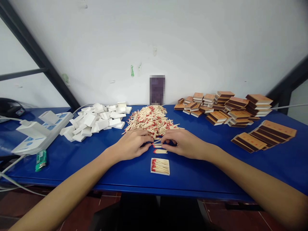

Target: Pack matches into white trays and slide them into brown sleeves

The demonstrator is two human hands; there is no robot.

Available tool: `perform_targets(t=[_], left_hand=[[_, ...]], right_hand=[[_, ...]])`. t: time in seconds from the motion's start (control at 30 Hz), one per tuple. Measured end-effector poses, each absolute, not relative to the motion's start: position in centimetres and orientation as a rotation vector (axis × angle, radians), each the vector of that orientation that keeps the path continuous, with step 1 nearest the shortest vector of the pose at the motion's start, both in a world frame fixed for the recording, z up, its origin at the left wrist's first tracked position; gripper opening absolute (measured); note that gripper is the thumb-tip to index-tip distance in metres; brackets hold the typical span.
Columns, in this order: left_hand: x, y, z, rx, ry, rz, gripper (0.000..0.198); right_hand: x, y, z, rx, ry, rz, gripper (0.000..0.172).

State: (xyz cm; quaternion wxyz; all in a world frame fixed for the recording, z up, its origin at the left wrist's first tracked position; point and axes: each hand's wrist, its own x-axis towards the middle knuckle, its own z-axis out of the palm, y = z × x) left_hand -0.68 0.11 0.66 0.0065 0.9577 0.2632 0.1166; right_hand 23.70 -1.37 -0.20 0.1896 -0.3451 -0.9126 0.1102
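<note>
My left hand point(131, 144) and my right hand point(184, 143) rest on the blue table point(72, 160), fingertips curled toward each other around a small bunch of red-tipped matches point(158, 147) lying between them. Just behind them lies a large pile of loose matches point(151, 118). In front of the hands sits a small white open tray point(160, 166) partly filled with matches. Both hands' fingers are bent and pinch at the small bunch.
A heap of white inner trays point(96, 121) lies at the back left. Stacks of brown matchbox sleeves point(226, 107) and flat rows of boxes point(263, 134) stand at the right. A white power strip point(38, 133) and a green lighter point(40, 159) lie far left.
</note>
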Motion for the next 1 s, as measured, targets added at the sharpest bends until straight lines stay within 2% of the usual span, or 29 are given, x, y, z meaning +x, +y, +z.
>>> perform_targets(t=[0.67,1.0], left_hand=[[-0.57,-0.14,0.72,2.978,0.764,0.303,0.025],[-0.53,-0.44,1.01,2.954,0.739,0.294,0.027]], right_hand=[[23.83,-2.10,0.50,-1.009,-2.618,0.429,0.032],[23.40,-1.98,-0.03,-1.018,-2.559,0.510,0.010]])
